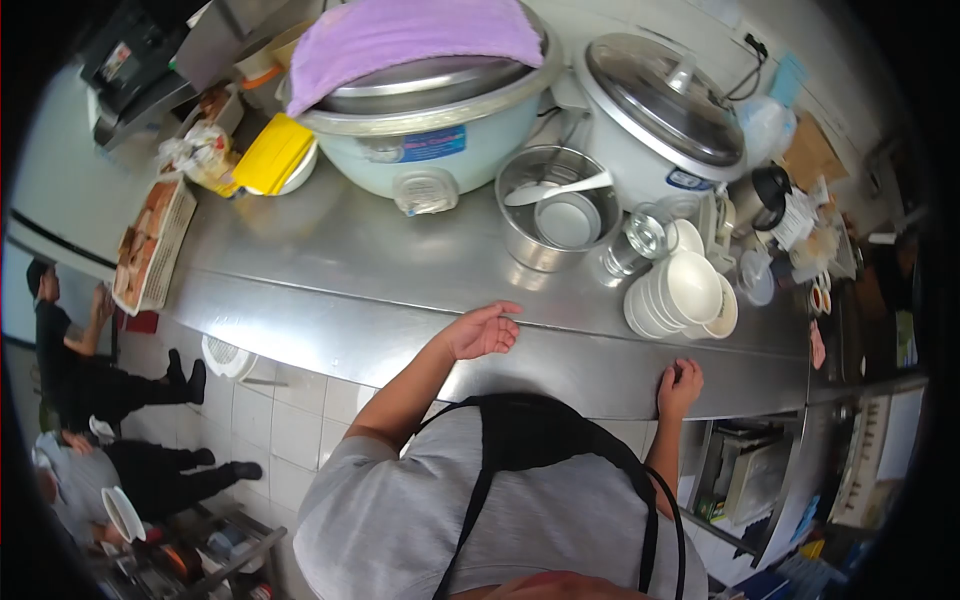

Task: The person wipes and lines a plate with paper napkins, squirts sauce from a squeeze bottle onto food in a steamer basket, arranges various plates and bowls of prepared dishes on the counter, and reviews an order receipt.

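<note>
Bowls (685, 290) sit nested in tilted stacks right of centre on the metal desk (330, 270), probably to save room; their mouths face up and look bare inside. The right hand (680, 388) is nearest them, at the desk's front edge, its fingers loosely curled with a gap and nothing seen in them. The left hand (484, 333) hovers below the steel pot (540, 252), palm up, fingers fairly wide and holding nothing.

That pot, upper centre, holds a small metal bowl (568, 221) and a white spoon (585, 184), whose handle leans towards the rim, likely for easy grabbing. A glass jug (632, 245) stands between pot and stacks. Behind, a purple towel (410, 45) drapes over the lidded large cooker (345, 155), perhaps to hold heat in; the contents are hidden. At upper left, a basket (174, 250) holds brown pieces (140, 250) I cannot identify.
</note>
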`<state>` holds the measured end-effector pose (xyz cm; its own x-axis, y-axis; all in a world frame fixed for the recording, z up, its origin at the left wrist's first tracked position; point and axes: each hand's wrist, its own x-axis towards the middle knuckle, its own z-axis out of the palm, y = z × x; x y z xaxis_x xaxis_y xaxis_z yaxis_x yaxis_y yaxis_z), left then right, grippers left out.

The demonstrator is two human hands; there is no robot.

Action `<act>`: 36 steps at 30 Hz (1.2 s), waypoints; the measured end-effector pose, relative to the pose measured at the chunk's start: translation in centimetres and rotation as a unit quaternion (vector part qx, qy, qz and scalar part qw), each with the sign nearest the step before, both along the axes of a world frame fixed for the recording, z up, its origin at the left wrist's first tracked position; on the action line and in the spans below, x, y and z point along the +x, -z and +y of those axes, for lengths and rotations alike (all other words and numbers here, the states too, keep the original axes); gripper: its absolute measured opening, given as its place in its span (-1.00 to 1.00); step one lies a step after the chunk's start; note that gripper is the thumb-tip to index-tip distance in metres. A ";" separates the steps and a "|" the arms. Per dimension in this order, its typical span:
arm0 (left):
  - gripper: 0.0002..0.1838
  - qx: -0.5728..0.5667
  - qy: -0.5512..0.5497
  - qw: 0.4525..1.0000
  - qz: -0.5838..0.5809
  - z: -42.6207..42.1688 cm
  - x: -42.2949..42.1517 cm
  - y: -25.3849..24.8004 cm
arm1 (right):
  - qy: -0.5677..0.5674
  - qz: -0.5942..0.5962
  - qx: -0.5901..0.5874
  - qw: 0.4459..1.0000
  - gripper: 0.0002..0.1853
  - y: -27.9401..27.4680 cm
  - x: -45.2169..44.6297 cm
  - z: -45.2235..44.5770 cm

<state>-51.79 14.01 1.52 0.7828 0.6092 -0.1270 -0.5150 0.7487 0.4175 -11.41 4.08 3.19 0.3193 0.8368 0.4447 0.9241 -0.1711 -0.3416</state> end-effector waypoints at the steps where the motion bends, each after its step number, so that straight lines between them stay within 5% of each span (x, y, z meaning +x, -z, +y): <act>1: -0.63 -0.003 0.001 1.000 -0.002 0.0 0.0 -0.1 | 0.000 -0.002 -0.003 1.000 -0.74 0.1 0.0 0.0; 36: -0.63 -0.015 0.023 1.000 0.005 0.2 0.1 -0.5 | 0.008 -0.014 -0.017 1.000 -0.76 -0.3 -0.4 0.1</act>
<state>-51.69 14.22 1.98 0.8091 0.5677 -0.1516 -0.4753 0.7840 0.3994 -11.86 4.18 3.52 0.3217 0.8458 0.4255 0.9299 -0.1976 -0.3102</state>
